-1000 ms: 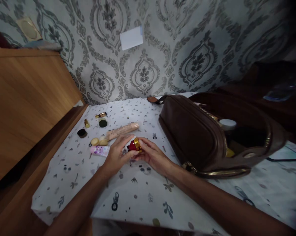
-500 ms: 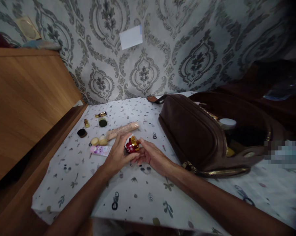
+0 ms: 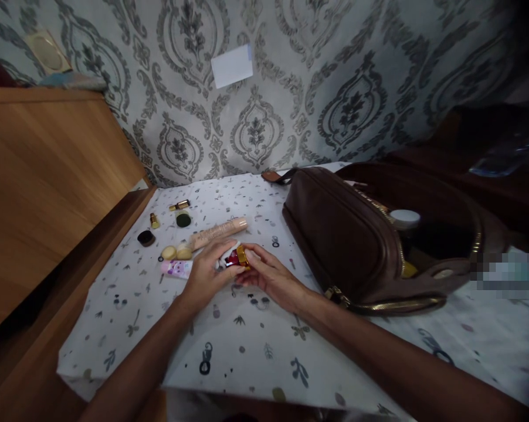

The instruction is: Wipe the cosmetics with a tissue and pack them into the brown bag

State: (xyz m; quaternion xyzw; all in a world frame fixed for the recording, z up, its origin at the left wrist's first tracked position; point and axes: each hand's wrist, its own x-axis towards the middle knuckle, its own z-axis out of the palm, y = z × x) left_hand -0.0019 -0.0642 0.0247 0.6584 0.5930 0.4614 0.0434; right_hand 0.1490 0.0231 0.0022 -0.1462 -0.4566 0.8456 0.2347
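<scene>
Between my hands is a small dark red jar [image 3: 233,258] with a gold lid [image 3: 242,257]. My left hand [image 3: 208,271] is closed round the red body from the left, with something white showing beside it. The fingers of my right hand [image 3: 268,274] are closed on the gold lid from the right. Just beyond the hands lies a beige tube [image 3: 218,232]. Left of my left hand are a pink and purple tube [image 3: 175,269] and two small cream-coloured round containers [image 3: 176,252].
A brown bag [image 3: 339,228] stands open on the right, a white lid [image 3: 405,218] inside. Back left on the patterned cloth [image 3: 128,328] are a dark round cap [image 3: 146,237], a green-black jar [image 3: 183,219] and gold pieces [image 3: 154,220]. A wooden cabinet [image 3: 53,193] borders the left.
My right hand has moved slightly left and its fingers have closed over the gold lid. The jar has turned a little between my hands.
</scene>
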